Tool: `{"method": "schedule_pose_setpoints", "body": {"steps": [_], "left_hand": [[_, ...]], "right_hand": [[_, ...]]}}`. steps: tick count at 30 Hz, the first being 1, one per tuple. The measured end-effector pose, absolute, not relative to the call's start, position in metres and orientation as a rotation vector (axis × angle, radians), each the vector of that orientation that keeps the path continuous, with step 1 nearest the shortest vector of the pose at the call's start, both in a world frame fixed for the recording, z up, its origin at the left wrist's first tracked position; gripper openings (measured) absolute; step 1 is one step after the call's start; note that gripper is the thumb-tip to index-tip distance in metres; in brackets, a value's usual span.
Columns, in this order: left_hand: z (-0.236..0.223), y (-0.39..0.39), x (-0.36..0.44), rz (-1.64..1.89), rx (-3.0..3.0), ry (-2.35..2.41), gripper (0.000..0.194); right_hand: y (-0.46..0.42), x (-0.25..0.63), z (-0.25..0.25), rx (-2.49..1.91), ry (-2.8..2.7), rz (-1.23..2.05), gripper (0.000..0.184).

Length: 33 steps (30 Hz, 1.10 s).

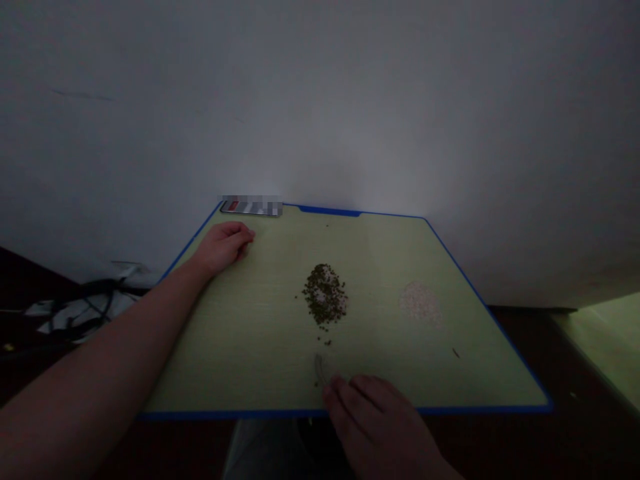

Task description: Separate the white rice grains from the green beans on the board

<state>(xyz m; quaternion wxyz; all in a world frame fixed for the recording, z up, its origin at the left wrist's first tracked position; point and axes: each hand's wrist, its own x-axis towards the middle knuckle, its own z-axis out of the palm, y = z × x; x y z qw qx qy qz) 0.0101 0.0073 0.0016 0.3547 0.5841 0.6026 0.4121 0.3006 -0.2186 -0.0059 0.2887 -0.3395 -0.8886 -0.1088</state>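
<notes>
Curling a little, the fingers (pixel 345 393) of the right hand (pixel 377 427) lie at a blurred pale object (pixel 323 369); if they grasp it, I cannot tell. The relaxed left hand (pixel 223 247) holds nothing on the green cutting board (pixel 240 373), with dark seeds (pixel 324 297) and pale pink grains (pixel 420 303) between.

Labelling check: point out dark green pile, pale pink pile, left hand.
dark green pile (pixel 325 295), head view, its centre
pale pink pile (pixel 420 304), head view, its centre
left hand (pixel 223 245), head view, back of hand

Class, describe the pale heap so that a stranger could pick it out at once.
On the green blue-edged board, look right of the dark heap of grains. There lies a pale pinkish patch of fine grains, lighter and more thinly spread than its dark neighbour.
</notes>
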Motion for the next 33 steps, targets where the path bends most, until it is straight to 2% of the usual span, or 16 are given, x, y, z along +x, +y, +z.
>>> {"method": "schedule_pose_setpoints", "body": {"steps": [7, 25, 33], "left_hand": [[-0.006, 0.012, 0.004, 1.071, 1.503, 1.528, 0.019], [0.003, 0.005, 0.011, 1.079, 1.486, 1.546, 0.019], [0.0, 0.007, 0.008, 1.093, 1.499, 1.521, 0.018]], "right_hand": [[-0.216, 0.327, -0.004, -1.162, -2.402, -0.409, 0.039], [-0.212, 0.31, -0.003, -0.99, -2.462, -0.309, 0.035], [-0.208, 0.298, -0.002, -1.086, -2.483, -0.365, 0.031]]}}
